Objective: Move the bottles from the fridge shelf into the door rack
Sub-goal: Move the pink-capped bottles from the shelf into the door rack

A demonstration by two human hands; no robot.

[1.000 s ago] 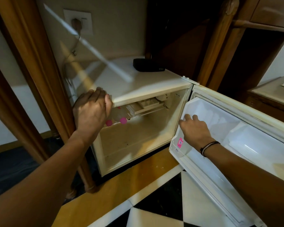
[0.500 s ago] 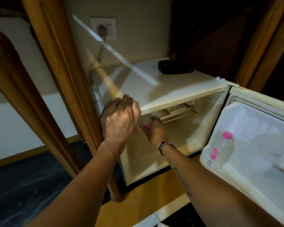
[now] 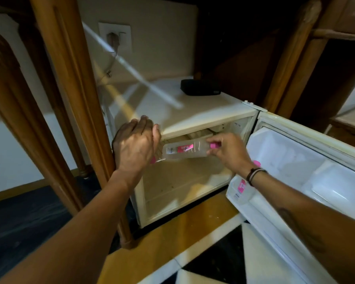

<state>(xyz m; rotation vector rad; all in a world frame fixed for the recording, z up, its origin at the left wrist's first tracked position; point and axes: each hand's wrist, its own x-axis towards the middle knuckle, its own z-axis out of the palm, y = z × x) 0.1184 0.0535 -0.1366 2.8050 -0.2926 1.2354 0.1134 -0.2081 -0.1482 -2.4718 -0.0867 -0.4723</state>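
Head view, small white fridge (image 3: 193,111) at centre frame, door (image 3: 316,160) swung open toward the right edge.

Right hand (image 3: 228,151), centre-right of frame: fingers closed around the neck end of a clear bottle (image 3: 184,150), at its pink cap (image 3: 214,145). Bottle lies roughly horizontal, cap toward the right, pink label facing up, held in the air at the mouth of the fridge, just below its top edge.

Left hand (image 3: 136,144), left of centre: curled over the front left corner of the fridge top, gripping that edge; it carries no bottle. A bit of pink shows under the left hand; cannot tell what it is.

Second bottle (image 3: 241,186) stands upright in the door rack (image 3: 252,203), lower right of centre, partly hidden behind the right wrist; pink label and cap visible.

Black box (image 3: 200,90) on the fridge top, upper centre. Wall socket (image 3: 115,36) with plug, upper left of centre.
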